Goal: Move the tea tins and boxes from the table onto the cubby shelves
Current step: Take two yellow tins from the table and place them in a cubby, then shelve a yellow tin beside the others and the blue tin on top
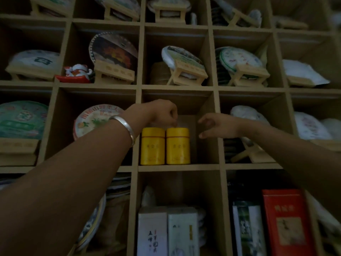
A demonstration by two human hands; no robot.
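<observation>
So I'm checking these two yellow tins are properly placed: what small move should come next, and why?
Probably draw both hands back out of the cubby. The two yellow tins stand upright side by side on the cubby shelf; the left hand hovers curled above them, and the right hand is open and holds nothing.

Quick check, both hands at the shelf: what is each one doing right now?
Left hand: fingers curled above the two yellow cylindrical tea tins; whether it touches or holds a lid cannot be told.
Right hand: open, fingers spread, holding nothing.
</observation>
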